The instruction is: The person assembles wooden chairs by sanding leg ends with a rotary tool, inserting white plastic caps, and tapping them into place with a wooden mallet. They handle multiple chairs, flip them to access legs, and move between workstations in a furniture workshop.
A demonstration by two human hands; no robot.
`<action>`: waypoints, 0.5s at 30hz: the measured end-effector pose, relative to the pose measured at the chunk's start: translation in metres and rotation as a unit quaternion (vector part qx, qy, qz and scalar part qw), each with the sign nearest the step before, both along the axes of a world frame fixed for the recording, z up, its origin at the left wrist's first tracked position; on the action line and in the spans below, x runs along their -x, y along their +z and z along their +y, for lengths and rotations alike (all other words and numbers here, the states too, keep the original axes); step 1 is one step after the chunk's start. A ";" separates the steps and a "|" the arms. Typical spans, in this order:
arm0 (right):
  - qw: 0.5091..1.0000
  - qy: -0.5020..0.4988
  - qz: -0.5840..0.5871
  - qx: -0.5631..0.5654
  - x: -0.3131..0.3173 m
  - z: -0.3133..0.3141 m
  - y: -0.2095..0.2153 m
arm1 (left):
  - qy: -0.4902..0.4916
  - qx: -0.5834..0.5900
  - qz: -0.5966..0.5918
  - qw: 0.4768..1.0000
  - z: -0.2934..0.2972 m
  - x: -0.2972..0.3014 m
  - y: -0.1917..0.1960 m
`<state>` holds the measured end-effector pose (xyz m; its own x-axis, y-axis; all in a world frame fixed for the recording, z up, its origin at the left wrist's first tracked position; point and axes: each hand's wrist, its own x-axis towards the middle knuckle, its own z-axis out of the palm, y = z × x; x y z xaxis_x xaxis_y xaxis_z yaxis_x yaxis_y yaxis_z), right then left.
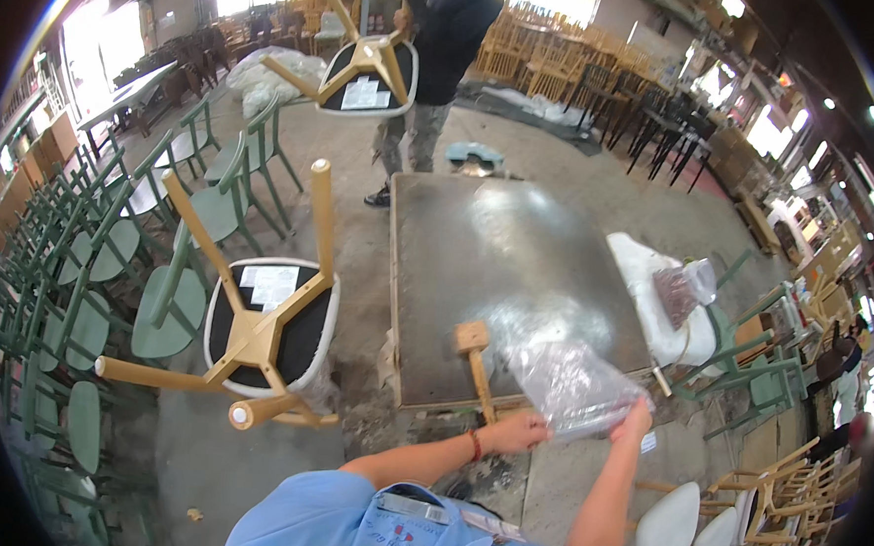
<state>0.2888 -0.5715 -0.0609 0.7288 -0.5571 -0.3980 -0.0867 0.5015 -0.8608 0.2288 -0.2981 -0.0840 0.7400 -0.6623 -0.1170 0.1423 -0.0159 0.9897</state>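
Note:
A clear plastic bag (574,384) spreads over the near right corner of a dark-topped work table (439,234). My left hand (515,433), a red bracelet at its wrist, is closed on the bag's near left edge. Closed on the near right edge is my right hand (633,420). What lies inside the bag is too blurred to make out. Just left of the bag, a wooden mallet (478,366) rests on the table, its handle pointing toward my left hand.
To the left stands an upturned chair (249,334) with wooden legs and a white-edged seat. Beyond the table a person (454,46) holds another upturned chair (370,72). Green chairs (170,304) crowd the left side. A white padded sheet (653,294) lies right of the table.

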 end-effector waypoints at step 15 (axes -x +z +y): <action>0.990 -0.137 -0.008 0.045 0.085 -0.256 0.061 | -0.127 0.004 0.059 0.990 -0.069 0.072 0.033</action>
